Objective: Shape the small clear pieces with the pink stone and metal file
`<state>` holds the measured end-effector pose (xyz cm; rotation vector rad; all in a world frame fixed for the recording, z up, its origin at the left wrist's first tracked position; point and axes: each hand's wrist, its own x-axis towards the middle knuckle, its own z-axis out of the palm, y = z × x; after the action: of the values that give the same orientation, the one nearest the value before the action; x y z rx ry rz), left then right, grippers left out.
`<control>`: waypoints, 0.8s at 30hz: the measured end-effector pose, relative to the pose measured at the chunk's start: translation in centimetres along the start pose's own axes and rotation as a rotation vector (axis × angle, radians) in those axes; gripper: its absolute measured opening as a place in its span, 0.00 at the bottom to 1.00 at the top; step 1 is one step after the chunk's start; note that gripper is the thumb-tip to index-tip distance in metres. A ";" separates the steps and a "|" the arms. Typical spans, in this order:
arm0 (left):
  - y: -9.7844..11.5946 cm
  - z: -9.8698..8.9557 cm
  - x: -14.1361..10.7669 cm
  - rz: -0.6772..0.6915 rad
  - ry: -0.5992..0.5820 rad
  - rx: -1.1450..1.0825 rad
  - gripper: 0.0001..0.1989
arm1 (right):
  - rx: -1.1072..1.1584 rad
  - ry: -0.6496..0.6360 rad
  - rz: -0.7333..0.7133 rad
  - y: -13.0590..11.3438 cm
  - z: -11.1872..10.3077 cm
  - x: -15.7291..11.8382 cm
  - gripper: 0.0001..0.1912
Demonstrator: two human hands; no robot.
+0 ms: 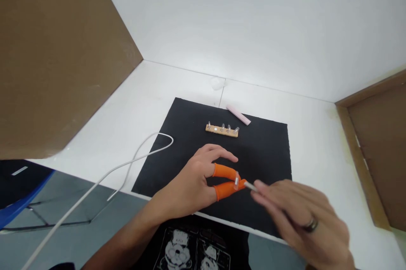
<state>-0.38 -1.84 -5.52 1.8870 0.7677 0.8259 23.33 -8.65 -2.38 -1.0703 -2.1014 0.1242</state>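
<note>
My left hand (203,177) wears orange finger covers on its thumb and index finger. Those two fingertips are pinched together around a small clear piece (236,180). To the right, my right hand (294,210), with a ring on one finger, grips a thin pale stick (250,186) between thumb and index finger. The stick's tip points at the orange fingertips, close to the clear piece; whether they touch is unclear. Beyond my hands, a small wooden strip (218,129) holds several clear pieces and a white dot on the black mat (190,122).
A pink bar (238,115) lies at the mat's far edge. A white cable (127,163) loops across the mat's left side. Brown panels (63,50) stand at left and right on the white table (127,113). A translucent blob (217,83) sits near the back wall.
</note>
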 end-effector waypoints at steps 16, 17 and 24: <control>-0.3 -0.5 -0.1 -0.021 0.006 0.027 0.02 | -0.041 0.061 0.003 1.5 0.0 0.0 0.12; -0.3 -0.6 -0.1 -0.024 0.014 0.028 0.01 | -0.010 0.025 -0.008 1.2 0.1 0.2 0.10; -0.5 -0.7 -0.1 -0.023 0.015 0.034 0.01 | 0.048 -0.013 0.008 0.8 0.9 0.2 0.07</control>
<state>-1.09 -1.44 -5.75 1.9000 0.8161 0.8186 23.23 -7.77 -3.19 -1.0522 -2.0952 0.1857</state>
